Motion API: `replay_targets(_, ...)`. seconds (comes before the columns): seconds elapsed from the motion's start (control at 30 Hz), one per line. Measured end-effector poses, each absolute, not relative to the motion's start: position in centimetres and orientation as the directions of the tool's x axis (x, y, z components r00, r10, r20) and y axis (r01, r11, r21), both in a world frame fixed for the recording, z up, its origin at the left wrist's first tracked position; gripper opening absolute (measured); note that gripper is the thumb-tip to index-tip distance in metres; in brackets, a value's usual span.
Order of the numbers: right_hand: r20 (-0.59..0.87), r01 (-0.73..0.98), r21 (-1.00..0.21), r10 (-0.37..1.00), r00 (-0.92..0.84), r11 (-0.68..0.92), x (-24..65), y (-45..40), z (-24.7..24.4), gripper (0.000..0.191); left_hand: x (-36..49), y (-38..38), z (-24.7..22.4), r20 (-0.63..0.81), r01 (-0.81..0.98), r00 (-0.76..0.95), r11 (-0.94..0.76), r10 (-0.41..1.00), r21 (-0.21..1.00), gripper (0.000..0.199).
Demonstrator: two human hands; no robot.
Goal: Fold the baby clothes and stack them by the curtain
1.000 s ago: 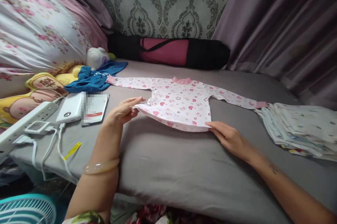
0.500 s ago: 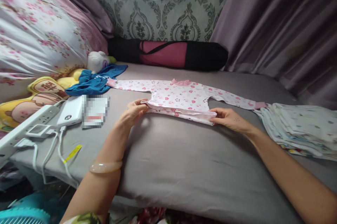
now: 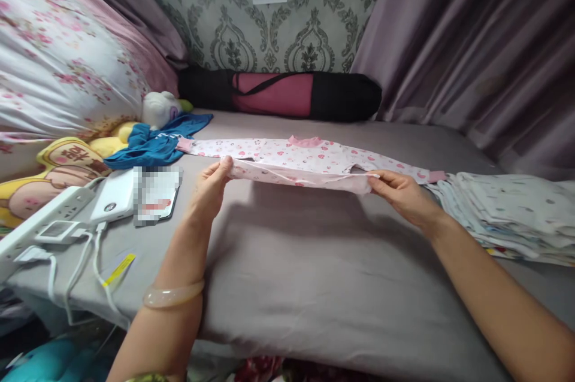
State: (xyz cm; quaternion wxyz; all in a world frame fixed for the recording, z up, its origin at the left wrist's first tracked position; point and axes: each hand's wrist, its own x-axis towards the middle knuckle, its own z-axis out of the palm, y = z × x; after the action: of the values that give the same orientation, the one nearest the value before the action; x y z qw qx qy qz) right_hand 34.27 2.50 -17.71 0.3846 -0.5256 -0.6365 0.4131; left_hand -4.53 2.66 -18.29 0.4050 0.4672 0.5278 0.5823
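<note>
A small white long-sleeved shirt (image 3: 291, 155) with a pink collar, pink cuffs and a pink and grey print lies across the grey sheet, its collar toward the wall. My left hand (image 3: 212, 186) pinches the left corner of its bottom hem. The right corner of the hem is between the thumb and fingers of my right hand (image 3: 401, 195). Between both hands the hem is stretched and lifted off the sheet, with a shadow below it.
Folded cloths (image 3: 525, 211) are stacked at the right. A black and pink long bag (image 3: 274, 94) lies by the wall. To the left are a blue cloth (image 3: 150, 145), plush toys, a white power bank (image 3: 113, 195), a power strip (image 3: 54, 220) and cables.
Both hands have raised the shirt's hem off the sheet and spread slightly apart, pulling it tauter. The view has shifted a little.
</note>
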Motion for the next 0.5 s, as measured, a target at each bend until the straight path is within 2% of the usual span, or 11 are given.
replay_targets(0.07, 0.006, 0.398, -0.914, 0.983, -0.185, 0.081, 34.6, 1.8, -17.6, 0.048, -5.0, 2.2, -17.8, 0.080, 0.060, -0.156, -0.072, 0.984, 0.996, 0.045)
replay_targets(0.17, -0.137, 0.499, -0.865, 0.926, -0.352, 0.061, 34.9, 0.8, -17.7, 0.049, -5.8, 1.4, -17.1, -0.028, 0.267, 0.031, 0.019, 0.999, 0.964, 0.041)
replay_targets(0.3, -0.191, 0.539, -0.823, 0.807, -0.559, 0.179, 34.6, 0.0, -17.5, 0.052, -6.6, 0.7, -16.7, -0.239, 0.509, 0.237, 0.089, 0.942, 0.856, 0.039)
replay_targets(0.4, -0.239, 0.574, -0.788, 0.750, -0.617, 0.221, 34.6, -0.3, -17.3, 0.057, -7.2, 0.9, -17.0, -0.311, 0.622, 0.284, 0.072, 0.907, 0.780, 0.041)
replay_targets(0.5, -0.321, 0.645, -0.733, 0.725, -0.610, 0.218, 34.6, 0.2, -17.1, 0.057, -7.5, 1.4, -17.6, -0.295, 0.707, 0.242, 0.040, 0.924, 0.706, 0.047)
